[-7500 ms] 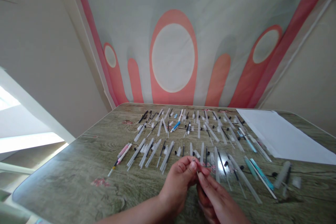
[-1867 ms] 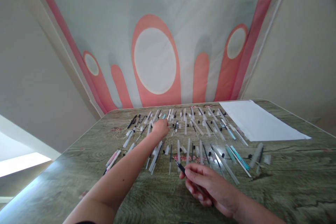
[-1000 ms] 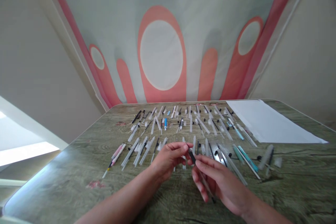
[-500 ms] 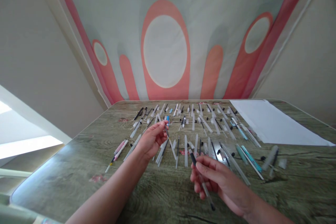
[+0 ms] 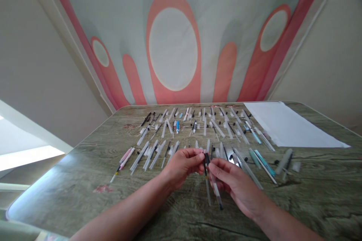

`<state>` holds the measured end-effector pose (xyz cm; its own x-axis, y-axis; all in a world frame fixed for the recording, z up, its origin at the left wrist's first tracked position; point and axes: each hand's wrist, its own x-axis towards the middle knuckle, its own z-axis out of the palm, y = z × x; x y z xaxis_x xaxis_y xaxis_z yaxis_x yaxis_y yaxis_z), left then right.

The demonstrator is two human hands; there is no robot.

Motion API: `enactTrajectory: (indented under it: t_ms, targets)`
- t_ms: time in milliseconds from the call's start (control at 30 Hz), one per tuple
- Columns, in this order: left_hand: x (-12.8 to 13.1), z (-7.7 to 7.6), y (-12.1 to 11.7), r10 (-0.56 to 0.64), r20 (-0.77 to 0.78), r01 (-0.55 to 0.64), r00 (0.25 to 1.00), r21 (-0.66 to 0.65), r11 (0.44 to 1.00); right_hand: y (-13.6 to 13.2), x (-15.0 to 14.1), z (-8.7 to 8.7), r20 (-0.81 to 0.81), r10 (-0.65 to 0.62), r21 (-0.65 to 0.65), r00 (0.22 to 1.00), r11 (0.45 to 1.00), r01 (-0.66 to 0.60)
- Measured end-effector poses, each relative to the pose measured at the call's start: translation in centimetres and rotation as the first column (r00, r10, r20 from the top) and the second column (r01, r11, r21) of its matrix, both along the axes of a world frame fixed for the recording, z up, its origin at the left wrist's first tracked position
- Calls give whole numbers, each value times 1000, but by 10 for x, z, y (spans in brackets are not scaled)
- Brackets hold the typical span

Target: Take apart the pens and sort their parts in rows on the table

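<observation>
Close together over the near middle of the table are both my hands. My left hand (image 5: 182, 167) pinches the upper end of a thin pen refill (image 5: 208, 191), dark above with a yellow band and a clear lower part. My right hand (image 5: 237, 182) has its fingers closed around a clear-barrelled pen (image 5: 217, 192) with a black section at its top and a dark lower end. Refill and pen hang side by side, tips downward; whether they touch cannot be told. Behind them lie rows of loose pen parts, including a clear pen barrel (image 5: 157, 154), partly hidden by my hands.
The wood-patterned table (image 5: 93, 211) carries several refills, barrels and small black caps. A white sheet of paper (image 5: 294, 126) lies at the back right. Turquoise pens (image 5: 265, 162) are right of my hands, a pink pen (image 5: 126, 156) left. A patterned cloth (image 5: 220, 15) hangs behind.
My left hand has moved right and towards me with the refill, from over the pen rows to beside my right hand. The right hand keeps the pen nearly in place.
</observation>
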<state>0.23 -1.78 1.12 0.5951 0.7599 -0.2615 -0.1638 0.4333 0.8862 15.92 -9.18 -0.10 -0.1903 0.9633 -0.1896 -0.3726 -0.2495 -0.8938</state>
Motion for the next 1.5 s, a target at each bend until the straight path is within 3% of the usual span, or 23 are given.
enactTrajectory:
  t_ms: [267,667,933,1067,1233,1500]
  targets:
    - [1,-2,-3,-71,-2,71,997,21,997,-1,-4,-6,119,44,53,992,997,-51]
    - [-25,1,33,216,128,-213,968,-31,976,-4,-5,-5,244,221,4,944,973,-229]
    - [-27,1,35,166,120,-169,979,12,986,-3,-5,-8,189,211,13,959,976,-218]
    - [-26,1,34,168,112,-174,979,43,984,-4,-5,-6,316,169,63,934,978,-198]
    - [-25,0,31,180,74,-187,981,102,977,-6,-8,-8,531,101,100,842,979,-180]
    - [-23,-3,31,208,50,-212,977,107,971,-6,-9,-14,561,90,94,823,981,-172]
